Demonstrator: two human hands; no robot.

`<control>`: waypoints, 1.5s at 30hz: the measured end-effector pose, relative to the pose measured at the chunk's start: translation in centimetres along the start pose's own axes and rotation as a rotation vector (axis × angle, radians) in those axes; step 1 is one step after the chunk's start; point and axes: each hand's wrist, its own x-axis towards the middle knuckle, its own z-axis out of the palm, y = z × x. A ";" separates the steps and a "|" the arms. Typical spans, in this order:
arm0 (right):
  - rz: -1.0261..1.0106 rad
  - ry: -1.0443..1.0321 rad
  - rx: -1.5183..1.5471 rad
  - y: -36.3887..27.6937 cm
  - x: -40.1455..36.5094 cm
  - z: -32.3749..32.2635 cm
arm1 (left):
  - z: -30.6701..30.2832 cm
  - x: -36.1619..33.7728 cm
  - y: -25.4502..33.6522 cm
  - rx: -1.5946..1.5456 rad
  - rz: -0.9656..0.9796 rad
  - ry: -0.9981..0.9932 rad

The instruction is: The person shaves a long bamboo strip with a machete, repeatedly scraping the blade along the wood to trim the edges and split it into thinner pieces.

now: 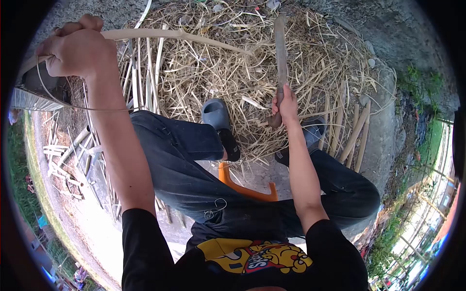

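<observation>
My left hand [77, 51] is raised at the upper left, its fingers wrapped round a pale bamboo strip [158, 33]. The strip runs rightward from the fist, with a node partway along and its far end over the shavings. A thin curved sliver hangs below the same fist. Lower and to the right, my right hand [287, 104] grips the wooden handle of a long-bladed knife [280, 51]. Its blade points away from me, apart from the strip.
A heap of bamboo shavings [218, 77] covers the ground around my grey slip-on shoe [215, 114]. Bamboo lengths [357, 131] lie at the right, and pale strips [150, 72] at the left. An orange stool [247, 189] is beneath me. Cut bamboo pieces [73, 150] lie further left.
</observation>
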 end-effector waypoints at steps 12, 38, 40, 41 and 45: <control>0.052 0.080 -0.027 2.0 -0.9 0.5 | -2.7 4.0 2.0 0.062 0.085 0.130; 0.089 0.097 -0.100 4.2 -1.1 0.5 | 7.0 -3.0 -2.0 0.050 0.157 -0.182; 0.075 0.086 -0.134 4.2 -1.1 0.6 | 7.0 -2.9 -2.1 0.030 0.152 -0.164; 0.061 0.079 -0.168 4.2 -1.1 0.7 | 6.7 -2.5 -2.1 0.013 0.133 -0.183; 0.072 0.093 -0.182 4.5 -0.7 1.1 | 7.3 -2.8 -1.4 0.084 0.160 -0.165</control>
